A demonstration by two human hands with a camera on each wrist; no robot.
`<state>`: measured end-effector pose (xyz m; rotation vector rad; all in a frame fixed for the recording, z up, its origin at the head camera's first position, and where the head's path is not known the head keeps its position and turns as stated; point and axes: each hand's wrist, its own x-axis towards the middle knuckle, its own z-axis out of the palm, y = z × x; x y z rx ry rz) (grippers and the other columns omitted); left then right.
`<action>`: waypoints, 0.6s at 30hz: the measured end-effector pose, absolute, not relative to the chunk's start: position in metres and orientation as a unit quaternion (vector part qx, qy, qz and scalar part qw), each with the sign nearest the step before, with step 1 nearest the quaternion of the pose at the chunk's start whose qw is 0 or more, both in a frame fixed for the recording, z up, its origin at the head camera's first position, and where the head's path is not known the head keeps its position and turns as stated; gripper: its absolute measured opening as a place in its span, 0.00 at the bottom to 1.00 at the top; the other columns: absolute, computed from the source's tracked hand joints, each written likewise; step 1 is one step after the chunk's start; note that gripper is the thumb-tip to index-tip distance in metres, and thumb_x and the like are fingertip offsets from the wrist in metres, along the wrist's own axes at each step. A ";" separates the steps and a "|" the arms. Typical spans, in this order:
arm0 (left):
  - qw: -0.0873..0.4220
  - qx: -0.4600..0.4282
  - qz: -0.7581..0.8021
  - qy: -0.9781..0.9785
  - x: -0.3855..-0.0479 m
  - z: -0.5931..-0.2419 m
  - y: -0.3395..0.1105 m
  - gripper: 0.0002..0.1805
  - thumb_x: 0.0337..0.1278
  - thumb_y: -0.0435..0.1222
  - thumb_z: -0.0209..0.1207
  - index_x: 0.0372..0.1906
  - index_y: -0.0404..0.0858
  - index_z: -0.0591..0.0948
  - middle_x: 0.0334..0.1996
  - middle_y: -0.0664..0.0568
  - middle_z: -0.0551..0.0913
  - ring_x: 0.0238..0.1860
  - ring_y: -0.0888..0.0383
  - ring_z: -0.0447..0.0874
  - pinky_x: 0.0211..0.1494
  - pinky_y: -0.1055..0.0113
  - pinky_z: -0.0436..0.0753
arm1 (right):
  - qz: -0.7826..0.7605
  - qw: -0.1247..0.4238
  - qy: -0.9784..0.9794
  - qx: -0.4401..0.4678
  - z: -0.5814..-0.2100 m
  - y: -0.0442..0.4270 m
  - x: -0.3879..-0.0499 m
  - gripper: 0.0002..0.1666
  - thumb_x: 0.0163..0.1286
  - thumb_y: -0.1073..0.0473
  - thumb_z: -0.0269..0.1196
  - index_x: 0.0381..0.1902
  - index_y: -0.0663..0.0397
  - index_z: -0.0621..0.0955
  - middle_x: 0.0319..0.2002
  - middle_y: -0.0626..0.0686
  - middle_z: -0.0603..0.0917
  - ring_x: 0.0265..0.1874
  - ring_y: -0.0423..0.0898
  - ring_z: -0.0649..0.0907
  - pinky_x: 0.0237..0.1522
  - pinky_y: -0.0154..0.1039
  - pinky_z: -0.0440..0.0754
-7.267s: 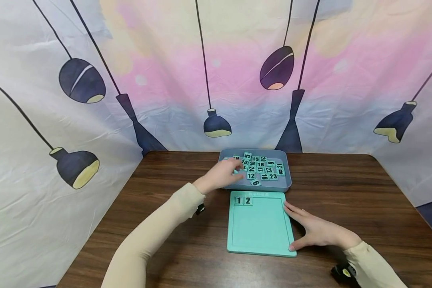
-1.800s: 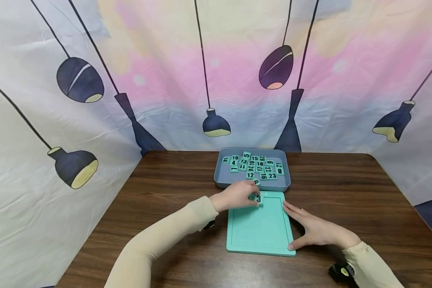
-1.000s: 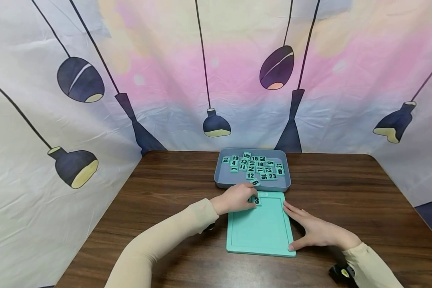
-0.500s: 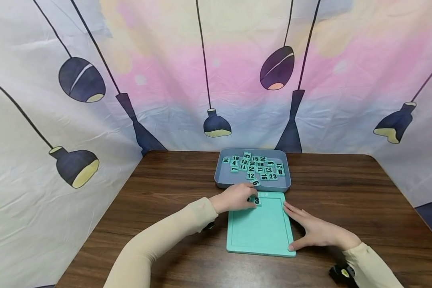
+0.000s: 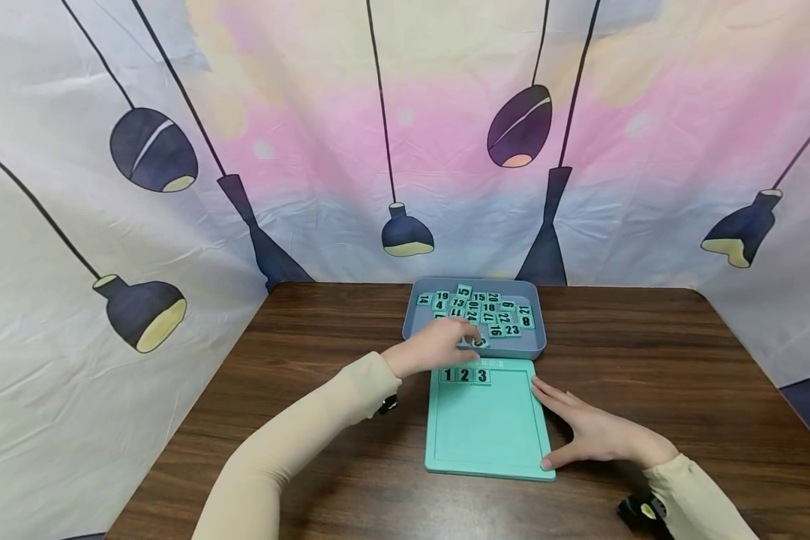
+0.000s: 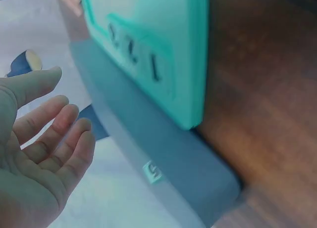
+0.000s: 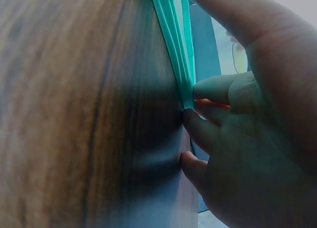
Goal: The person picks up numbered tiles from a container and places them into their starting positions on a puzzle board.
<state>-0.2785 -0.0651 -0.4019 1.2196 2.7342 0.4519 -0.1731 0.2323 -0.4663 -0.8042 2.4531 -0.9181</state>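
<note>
My left hand hovers over the near side of the blue-grey tray, thumb and fingers apart and holding nothing. A number tile lies just by its fingertips. In the left wrist view the palm of the left hand shows, its fingers loosely bent. On the mint-green board, tiles 1, 2 and 3 stand in a row at the top left. My right hand rests along the board's right edge, thumb at the near corner; its fingertips touch that edge in the right wrist view.
Several loose number tiles lie in the tray at various angles, some hidden by the left hand. The tray stands behind the board on a dark wooden table. A cloth printed with lamps hangs behind the table.
Earlier my left hand reached into the tray, then brought tile 3 to the board beside 1 and 2. It has now let go and moved back over the tray. The right hand stays put.
</note>
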 end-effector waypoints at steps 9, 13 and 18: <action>0.033 0.377 0.177 0.908 -0.290 -0.371 -0.071 0.16 0.69 0.41 0.63 0.57 0.40 0.83 0.50 0.49 0.83 0.48 0.53 0.82 0.47 0.63 0.79 | -0.331 0.197 0.876 -0.292 -0.467 0.233 -0.173 0.70 0.56 0.33 0.73 0.80 0.63 0.50 0.80 0.64 0.44 0.73 0.77 0.45 0.66 0.76 0.48; 0.019 0.368 0.179 0.912 -0.295 -0.364 -0.076 0.17 0.68 0.42 0.64 0.58 0.42 0.83 0.50 0.52 0.83 0.47 0.58 0.81 0.46 0.65 0.79 | -0.332 0.200 0.874 -0.293 -0.466 0.233 -0.173 0.70 0.57 0.33 0.73 0.80 0.62 0.50 0.80 0.63 0.44 0.74 0.77 0.45 0.66 0.76 0.48; 0.010 0.354 0.190 0.916 -0.300 -0.357 -0.086 0.17 0.67 0.41 0.65 0.57 0.41 0.83 0.48 0.52 0.83 0.46 0.57 0.81 0.45 0.64 0.79 | -0.332 0.202 0.874 -0.293 -0.466 0.232 -0.173 0.70 0.57 0.33 0.73 0.80 0.62 0.50 0.80 0.63 0.44 0.73 0.77 0.45 0.66 0.76 0.48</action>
